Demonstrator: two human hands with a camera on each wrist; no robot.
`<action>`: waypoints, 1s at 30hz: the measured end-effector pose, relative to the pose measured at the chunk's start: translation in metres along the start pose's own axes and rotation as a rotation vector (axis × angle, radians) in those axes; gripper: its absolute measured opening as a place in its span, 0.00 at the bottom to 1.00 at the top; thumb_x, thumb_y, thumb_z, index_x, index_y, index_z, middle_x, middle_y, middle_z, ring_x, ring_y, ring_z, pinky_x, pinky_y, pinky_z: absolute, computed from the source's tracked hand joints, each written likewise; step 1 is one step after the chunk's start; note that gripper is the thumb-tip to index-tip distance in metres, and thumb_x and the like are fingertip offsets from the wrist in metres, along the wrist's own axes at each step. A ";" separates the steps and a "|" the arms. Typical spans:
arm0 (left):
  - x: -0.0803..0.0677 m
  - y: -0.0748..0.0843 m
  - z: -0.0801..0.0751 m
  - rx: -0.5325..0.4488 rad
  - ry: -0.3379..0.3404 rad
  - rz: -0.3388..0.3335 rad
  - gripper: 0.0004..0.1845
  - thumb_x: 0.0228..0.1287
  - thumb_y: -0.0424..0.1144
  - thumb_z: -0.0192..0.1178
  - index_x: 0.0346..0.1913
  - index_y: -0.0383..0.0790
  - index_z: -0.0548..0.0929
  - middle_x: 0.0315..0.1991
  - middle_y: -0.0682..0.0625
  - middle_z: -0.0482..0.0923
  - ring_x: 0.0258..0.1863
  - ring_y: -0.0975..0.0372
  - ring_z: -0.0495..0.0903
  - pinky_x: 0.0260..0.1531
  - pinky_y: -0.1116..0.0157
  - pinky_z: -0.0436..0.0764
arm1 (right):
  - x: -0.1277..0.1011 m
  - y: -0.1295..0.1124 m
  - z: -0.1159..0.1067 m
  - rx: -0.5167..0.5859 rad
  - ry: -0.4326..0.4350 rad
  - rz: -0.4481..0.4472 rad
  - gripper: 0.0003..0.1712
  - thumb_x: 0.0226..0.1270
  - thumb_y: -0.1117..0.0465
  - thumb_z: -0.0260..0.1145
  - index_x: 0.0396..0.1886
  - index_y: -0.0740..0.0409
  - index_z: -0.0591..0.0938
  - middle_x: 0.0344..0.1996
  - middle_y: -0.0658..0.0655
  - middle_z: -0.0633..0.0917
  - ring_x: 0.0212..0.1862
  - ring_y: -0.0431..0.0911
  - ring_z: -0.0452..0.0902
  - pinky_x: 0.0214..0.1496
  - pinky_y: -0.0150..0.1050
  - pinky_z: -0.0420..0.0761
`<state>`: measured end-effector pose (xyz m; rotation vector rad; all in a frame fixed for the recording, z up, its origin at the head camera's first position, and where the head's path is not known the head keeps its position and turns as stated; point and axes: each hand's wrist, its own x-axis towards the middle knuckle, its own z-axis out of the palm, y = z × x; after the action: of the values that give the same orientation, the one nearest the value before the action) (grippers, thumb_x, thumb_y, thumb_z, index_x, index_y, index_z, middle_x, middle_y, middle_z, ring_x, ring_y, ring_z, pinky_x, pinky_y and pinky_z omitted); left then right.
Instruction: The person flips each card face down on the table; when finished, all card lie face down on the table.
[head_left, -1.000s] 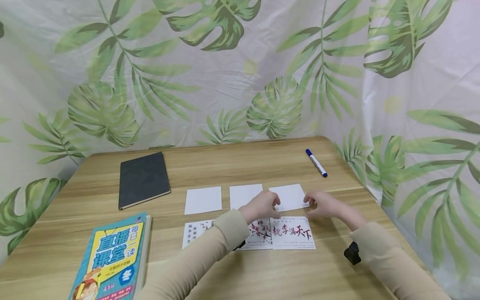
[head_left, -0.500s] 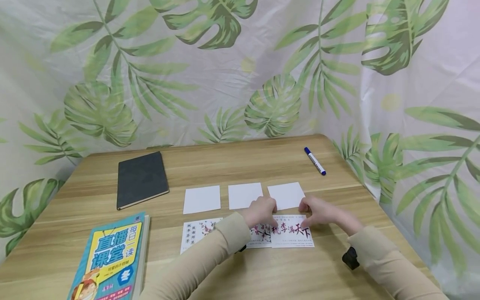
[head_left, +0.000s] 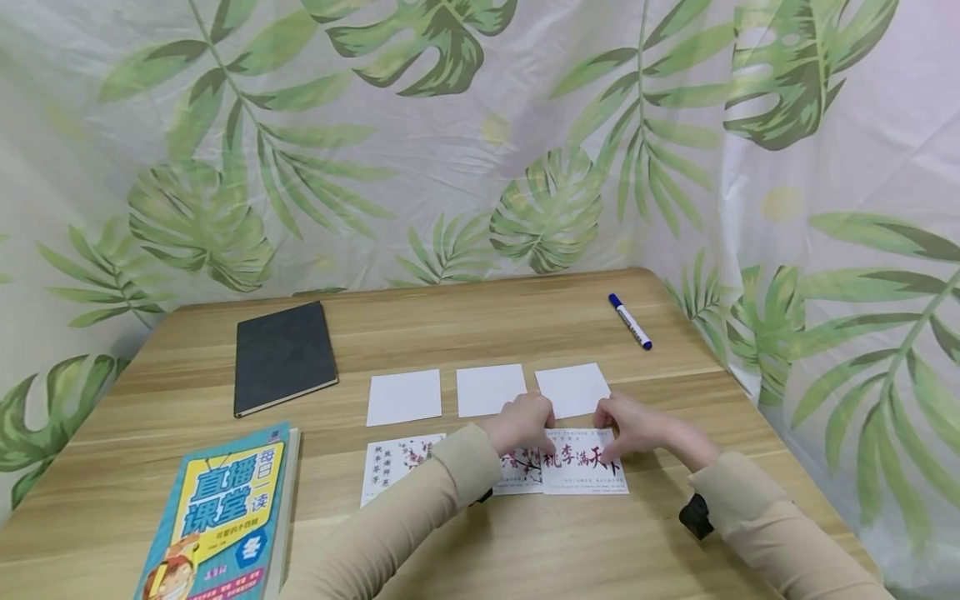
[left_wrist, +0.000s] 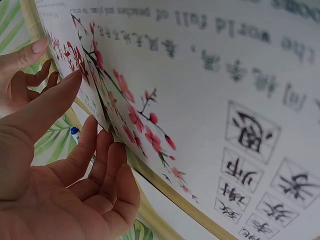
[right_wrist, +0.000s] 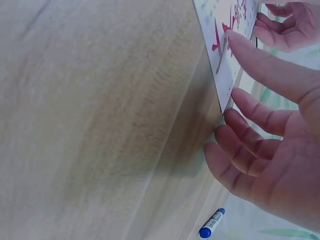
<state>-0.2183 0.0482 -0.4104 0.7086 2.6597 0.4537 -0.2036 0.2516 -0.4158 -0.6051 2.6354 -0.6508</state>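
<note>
Three printed cards lie in a row near me, with three blank white cards (head_left: 491,389) in a row behind them. The right-hand one is a calligraphy card (head_left: 583,475) with red and black characters. My left hand (head_left: 546,433) pinches its far left corner, thumb on top (left_wrist: 82,120), where it meets the plum-blossom card (head_left: 521,469) (left_wrist: 200,100). My right hand (head_left: 609,435) pinches the far right corner, with the thumb on the face and the fingers at the edge (right_wrist: 235,75). The calligraphy card's edge (right_wrist: 225,75) is slightly raised off the table.
A blue marker (head_left: 630,322) (right_wrist: 212,223) lies at the back right. A black notebook (head_left: 283,357) sits at the back left and a colourful book (head_left: 221,517) at the front left. The wooden table (head_left: 465,325) ends at a leaf-print curtain (head_left: 450,150).
Both hands have come nearer, off the right blank card, and closed on the far edge of the calligraphy card. The right hand has also shifted a little left.
</note>
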 end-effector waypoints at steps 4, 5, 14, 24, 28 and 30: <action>0.000 0.000 0.001 -0.012 -0.006 0.005 0.16 0.46 0.41 0.73 0.39 0.40 0.82 0.33 0.53 0.76 0.32 0.64 0.72 0.33 0.67 0.73 | 0.000 0.000 -0.001 0.033 -0.017 0.015 0.23 0.44 0.61 0.77 0.35 0.62 0.73 0.33 0.55 0.73 0.37 0.45 0.65 0.37 0.32 0.66; 0.000 0.000 0.001 -0.018 -0.009 0.006 0.16 0.46 0.40 0.73 0.39 0.40 0.82 0.34 0.53 0.76 0.32 0.64 0.72 0.33 0.68 0.73 | 0.000 -0.001 -0.001 0.044 -0.021 0.014 0.23 0.44 0.62 0.77 0.35 0.62 0.73 0.32 0.55 0.73 0.36 0.45 0.65 0.36 0.31 0.66; 0.001 0.000 0.001 -0.064 0.001 0.029 0.17 0.45 0.38 0.74 0.38 0.39 0.79 0.35 0.51 0.77 0.32 0.64 0.73 0.33 0.69 0.73 | -0.002 -0.001 -0.005 0.117 -0.049 0.025 0.22 0.46 0.65 0.75 0.37 0.64 0.73 0.28 0.54 0.73 0.31 0.42 0.65 0.31 0.30 0.66; -0.001 -0.001 0.002 -0.131 0.048 0.053 0.17 0.45 0.36 0.73 0.36 0.41 0.75 0.33 0.51 0.77 0.27 0.63 0.72 0.28 0.69 0.70 | -0.010 0.011 -0.018 0.417 -0.115 0.143 0.12 0.50 0.72 0.63 0.35 0.68 0.72 0.24 0.52 0.71 0.26 0.41 0.72 0.30 0.34 0.80; 0.000 -0.001 0.002 -0.139 0.072 0.064 0.16 0.45 0.36 0.73 0.35 0.41 0.75 0.32 0.50 0.78 0.26 0.63 0.71 0.27 0.69 0.70 | -0.013 0.014 -0.023 0.543 -0.134 0.171 0.13 0.50 0.72 0.60 0.38 0.70 0.71 0.26 0.53 0.73 0.26 0.42 0.76 0.32 0.36 0.83; 0.001 -0.001 0.003 -0.127 0.082 0.068 0.16 0.46 0.37 0.72 0.35 0.41 0.76 0.33 0.50 0.78 0.27 0.63 0.71 0.27 0.69 0.70 | -0.014 0.015 -0.026 0.571 -0.128 0.177 0.14 0.51 0.71 0.60 0.39 0.70 0.71 0.27 0.54 0.74 0.27 0.42 0.76 0.32 0.36 0.83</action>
<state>-0.2182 0.0481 -0.4133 0.7584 2.6600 0.6777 -0.2073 0.2796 -0.3988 -0.2303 2.1964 -1.1951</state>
